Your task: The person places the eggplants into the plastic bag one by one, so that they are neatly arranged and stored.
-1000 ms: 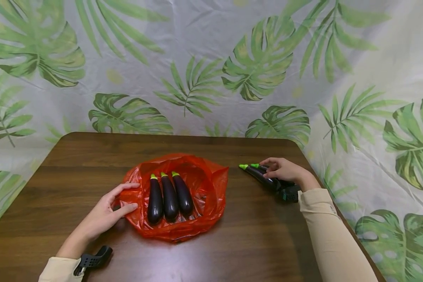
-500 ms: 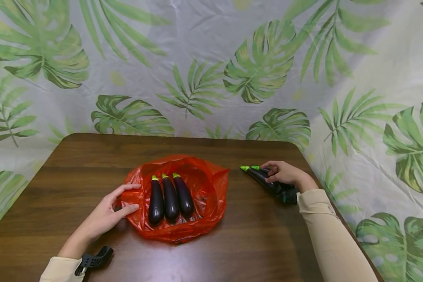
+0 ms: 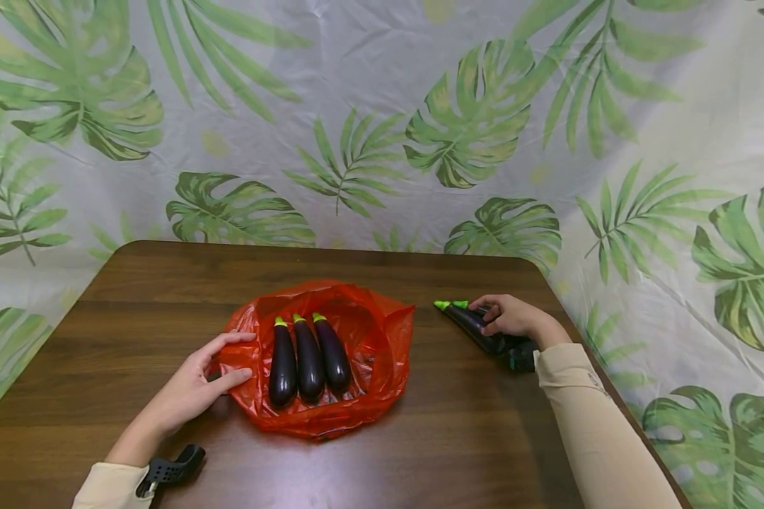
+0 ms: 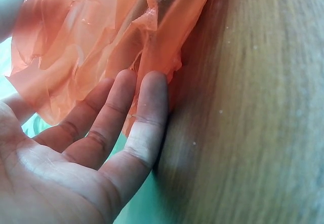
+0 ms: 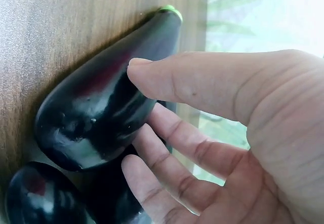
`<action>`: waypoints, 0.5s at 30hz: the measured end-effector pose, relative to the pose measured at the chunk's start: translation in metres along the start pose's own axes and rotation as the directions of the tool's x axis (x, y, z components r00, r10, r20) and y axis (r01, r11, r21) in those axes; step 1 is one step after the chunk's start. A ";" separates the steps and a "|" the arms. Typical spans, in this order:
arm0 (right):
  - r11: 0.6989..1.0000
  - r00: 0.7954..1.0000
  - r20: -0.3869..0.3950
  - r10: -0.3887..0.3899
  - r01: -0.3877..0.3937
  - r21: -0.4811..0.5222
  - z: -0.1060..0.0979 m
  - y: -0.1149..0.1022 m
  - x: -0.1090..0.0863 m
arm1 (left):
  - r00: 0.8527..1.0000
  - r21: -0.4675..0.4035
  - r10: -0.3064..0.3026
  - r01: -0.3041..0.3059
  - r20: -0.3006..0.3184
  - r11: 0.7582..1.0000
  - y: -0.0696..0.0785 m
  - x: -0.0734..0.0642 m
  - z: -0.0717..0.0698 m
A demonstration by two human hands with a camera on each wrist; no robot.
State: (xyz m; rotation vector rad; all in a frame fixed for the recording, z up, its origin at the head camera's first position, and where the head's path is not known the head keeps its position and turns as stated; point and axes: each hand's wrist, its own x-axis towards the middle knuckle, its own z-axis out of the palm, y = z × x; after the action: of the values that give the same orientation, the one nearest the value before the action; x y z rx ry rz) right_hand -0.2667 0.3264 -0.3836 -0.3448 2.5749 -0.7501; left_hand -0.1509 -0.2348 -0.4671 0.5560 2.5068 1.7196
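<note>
Bag of crinkled, translucent red plastic (image 3: 337, 418): lies slightly left of centre on a table top of dark brown, straight-grained wood (image 3: 458, 424); gapes upward with a wide, roundish mouth; juts into a pointed flap at the right of the rim.

Inside the bag: three glossy, dark purple eggplants with bright green caps (image 3: 310, 364); rest side by side, toward the left of the bag; aim caps at the far side, swollen ends at the near side.

Right of the bag: glossy, blackish, elongated eggplants with green tips (image 3: 463, 322); lie close together near the right table edge, well apart from the bag; show two tips in the head view; partly hidden by the hand, so hard to count.

Left hand (image 3: 194, 382): grasps the left rim of the bag; lays thumb and index finger, spread apart, over the plastic; rests other fingers against the outer wall.

Right hand (image 3: 512, 316): grasps one blackish eggplant at the right; sets thumb on one flank, fingers along the opposite flank; cannot tell whether lifted.

Arms: clad in long beige fabric sleeves (image 3: 588, 403); wear black wrist mounts (image 3: 175, 466).

Backdrop: pale cloth printed with large green leaves (image 3: 356, 155); hangs behind and to the right of the table.
</note>
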 end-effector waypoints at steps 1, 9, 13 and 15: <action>1.000 1.000 0.000 -0.003 0.003 -0.002 0.000 0.000 0.000 | 1.000 0.003 0.000 0.000 -0.002 1.000 0.000 0.000 0.000; 1.000 1.000 -0.008 -0.002 0.002 -0.015 0.002 0.000 0.001 | 1.000 0.015 0.002 -0.002 -0.003 1.000 0.001 0.000 0.000; 1.000 1.000 -0.002 -0.004 0.004 -0.007 0.003 0.001 0.002 | 1.000 0.018 0.000 0.000 -0.004 1.000 0.001 0.000 0.000; 1.000 1.000 0.004 -0.008 0.008 0.006 0.004 0.001 0.002 | 1.000 0.020 -0.001 0.001 -0.005 1.000 0.001 0.000 0.000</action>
State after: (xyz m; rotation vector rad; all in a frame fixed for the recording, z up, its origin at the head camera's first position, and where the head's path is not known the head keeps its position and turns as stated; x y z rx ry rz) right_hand -0.2671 0.3247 -0.3880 -0.3541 2.5687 -0.7596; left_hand -0.1508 -0.2352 -0.4664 0.5529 2.5298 1.7001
